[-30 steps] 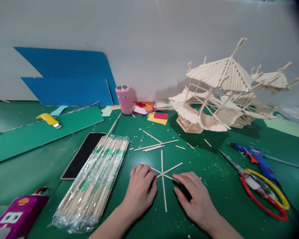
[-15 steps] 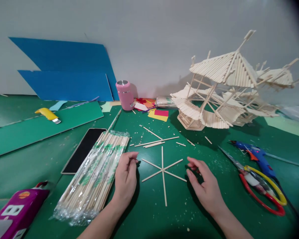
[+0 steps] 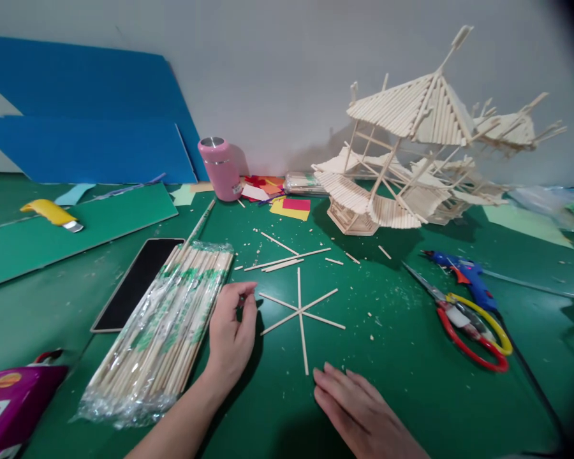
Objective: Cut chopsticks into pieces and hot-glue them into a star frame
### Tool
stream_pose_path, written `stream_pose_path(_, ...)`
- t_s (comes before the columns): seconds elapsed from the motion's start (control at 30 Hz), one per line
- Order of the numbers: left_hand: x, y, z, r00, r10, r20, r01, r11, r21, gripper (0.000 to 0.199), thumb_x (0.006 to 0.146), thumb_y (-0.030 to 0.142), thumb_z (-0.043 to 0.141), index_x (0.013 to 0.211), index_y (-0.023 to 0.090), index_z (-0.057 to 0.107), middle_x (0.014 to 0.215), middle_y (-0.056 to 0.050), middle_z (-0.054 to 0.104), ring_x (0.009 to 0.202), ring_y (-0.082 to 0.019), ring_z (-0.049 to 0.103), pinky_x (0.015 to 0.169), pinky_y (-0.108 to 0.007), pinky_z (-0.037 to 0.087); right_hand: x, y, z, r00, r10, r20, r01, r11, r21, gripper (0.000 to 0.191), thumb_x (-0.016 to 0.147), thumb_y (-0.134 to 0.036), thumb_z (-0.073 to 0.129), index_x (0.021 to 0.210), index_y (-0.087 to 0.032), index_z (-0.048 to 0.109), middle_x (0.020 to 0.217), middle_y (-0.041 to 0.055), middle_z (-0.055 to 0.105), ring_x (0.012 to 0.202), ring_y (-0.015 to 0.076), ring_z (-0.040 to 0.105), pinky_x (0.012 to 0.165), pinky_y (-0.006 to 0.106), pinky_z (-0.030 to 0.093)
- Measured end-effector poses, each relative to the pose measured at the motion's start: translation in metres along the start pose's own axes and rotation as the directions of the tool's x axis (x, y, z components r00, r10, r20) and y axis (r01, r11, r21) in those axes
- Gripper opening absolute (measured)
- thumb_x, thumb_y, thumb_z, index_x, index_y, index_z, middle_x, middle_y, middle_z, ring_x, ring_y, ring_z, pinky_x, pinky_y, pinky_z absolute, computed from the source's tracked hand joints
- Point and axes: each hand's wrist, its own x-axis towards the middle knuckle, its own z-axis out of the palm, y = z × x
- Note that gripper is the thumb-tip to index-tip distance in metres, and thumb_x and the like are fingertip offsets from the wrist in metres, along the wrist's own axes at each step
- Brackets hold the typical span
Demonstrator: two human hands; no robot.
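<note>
Thin wooden sticks (image 3: 303, 338) lie crossed at one centre on the green table, making a six-armed star. To its left rests my left hand (image 3: 233, 328), fingers loosely curled, a gap between thumb and forefinger, nothing held. It is beside a plastic-wrapped bundle of sticks (image 3: 172, 319). My right hand (image 3: 358, 408) is low over the table, fingers stretched out and empty, just right of the star's lower tip. Behind the star lie a few loose sticks (image 3: 287, 258) and small scraps.
A stick-built pavilion model (image 3: 411, 115) stands at the back right. Scissors (image 3: 473, 325) and a blue glue gun (image 3: 463, 274) lie on the right. Further left are a pink flask (image 3: 221, 169), a phone (image 3: 134, 287), a yellow cutter (image 3: 52, 212) and a purple power strip (image 3: 23, 401).
My right hand has moved down and toward me from the star's right side, its fingers straightening. My left hand stays beside the star. The view has shifted to the right.
</note>
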Motion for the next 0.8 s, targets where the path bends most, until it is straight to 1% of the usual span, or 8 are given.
stream_pose_path(0.17, 0.001, -0.001, 0.002, 0.999, 0.041, 0.007, -0.042, 0.999, 0.026, 0.015, 0.081, 0.02, 0.045, 0.094, 0.019, 0.052, 0.086, -0.002, 0.054, 0.08, -0.014, 0.052, 0.071, -0.028, 0.043, 0.001, -0.011, 0.01, 0.993, -0.117, 0.034, 0.12, 0.986, -0.117, 0.03, 0.09, -0.02, 0.034, 0.115, -0.016, 0.051, 0.12, 0.003, 0.055, 0.109, 0.0194, 0.052, 0.086, 0.035, 0.048)
stream_pose_path(0.27, 0.001, -0.001, 0.002, 0.998, 0.056, 0.012, -0.056, 0.998, 0.041, 0.015, 0.081, 0.02, 0.046, 0.095, 0.019, 0.053, 0.085, -0.001, 0.054, 0.078, -0.014, 0.052, 0.071, -0.027, 0.043, -0.012, -0.001, 0.006, 0.989, -0.067, 0.133, 0.085, 0.987, -0.137, 0.038, 0.088, -0.026, 0.038, 0.124, -0.014, 0.043, 0.128, 0.0055, 0.047, 0.114, 0.0237, 0.047, 0.087, 0.039, 0.046)
stream_pose_path(0.4, 0.001, -0.001, 0.002, 0.997, 0.077, 0.011, -0.077, 0.996, 0.051, 0.014, 0.081, 0.02, 0.046, 0.093, 0.019, 0.053, 0.085, -0.002, 0.054, 0.078, -0.013, 0.052, 0.07, -0.026, 0.043, -0.052, 0.026, -0.008, 0.953, 0.234, 0.192, -0.195, 0.96, -0.203, 0.077, 0.077, -0.057, 0.04, 0.136, -0.01, 0.023, 0.137, 0.0146, 0.032, 0.122, 0.0341, 0.033, 0.09, 0.053, 0.038)
stream_pose_path(0.47, 0.0, 0.0, 0.002, 0.996, 0.088, 0.012, -0.088, 0.994, 0.057, 0.014, 0.081, 0.02, 0.046, 0.093, 0.019, 0.053, 0.084, -0.002, 0.054, 0.077, -0.013, 0.052, 0.069, -0.026, 0.043, -0.067, 0.036, -0.015, 0.884, 0.466, 0.024, -0.437, 0.844, -0.311, 0.074, 0.08, -0.05, 0.041, 0.138, -0.013, 0.015, 0.138, 0.0143, 0.03, 0.125, 0.0352, 0.027, 0.09, 0.059, 0.034)
stream_pose_path(0.53, 0.0, 0.001, 0.002, 0.995, 0.099, 0.01, -0.099, 0.993, 0.067, 0.014, 0.081, 0.02, 0.045, 0.092, 0.019, 0.053, 0.083, -0.001, 0.054, 0.076, -0.013, 0.052, 0.068, -0.026, 0.043, -0.065, 0.036, -0.017, 0.822, 0.562, -0.09, -0.558, 0.764, -0.325, 0.069, 0.082, -0.043, 0.04, 0.139, -0.015, 0.014, 0.14, 0.0128, 0.028, 0.127, 0.0347, 0.021, 0.091, 0.061, 0.03)
stream_pose_path(0.6, 0.0, 0.001, 0.002, 0.994, 0.112, 0.004, -0.112, 0.99, 0.082, 0.014, 0.081, 0.02, 0.045, 0.092, 0.018, 0.053, 0.082, -0.001, 0.054, 0.075, -0.013, 0.052, 0.068, -0.026, 0.043, -0.046, 0.025, -0.014, 0.887, 0.459, -0.057, -0.455, 0.843, -0.287, 0.068, 0.082, -0.043, 0.041, 0.138, -0.013, 0.017, 0.139, 0.0131, 0.029, 0.128, 0.0346, 0.02, 0.092, 0.06, 0.03)
stream_pose_path(0.67, 0.0, 0.001, 0.002, 0.991, 0.13, 0.001, -0.13, 0.987, 0.1, 0.014, 0.081, 0.02, 0.044, 0.092, 0.018, 0.053, 0.081, -0.001, 0.054, 0.074, -0.013, 0.053, 0.069, -0.026, 0.043, -0.015, 0.004, -0.006, 0.979, 0.204, 0.021, -0.195, 0.958, -0.21, 0.068, 0.081, -0.048, 0.039, 0.134, -0.008, 0.027, 0.136, 0.0148, 0.034, 0.125, 0.0343, 0.027, 0.089, 0.054, 0.039)
stream_pose_path(0.8, -0.001, 0.002, 0.0, 0.982, 0.186, 0.007, -0.186, 0.975, 0.123, 0.014, 0.081, 0.019, 0.044, 0.091, 0.018, 0.054, 0.081, -0.001, 0.055, 0.074, -0.013, 0.053, 0.069, -0.026, 0.043, 0.045, -0.039, 0.016, 0.992, -0.098, 0.083, 0.109, 0.983, -0.146, 0.06, 0.086, -0.054, 0.023, 0.126, -0.014, 0.04, 0.134, 0.0054, 0.039, 0.122, 0.0253, 0.035, 0.088, 0.041, 0.046)
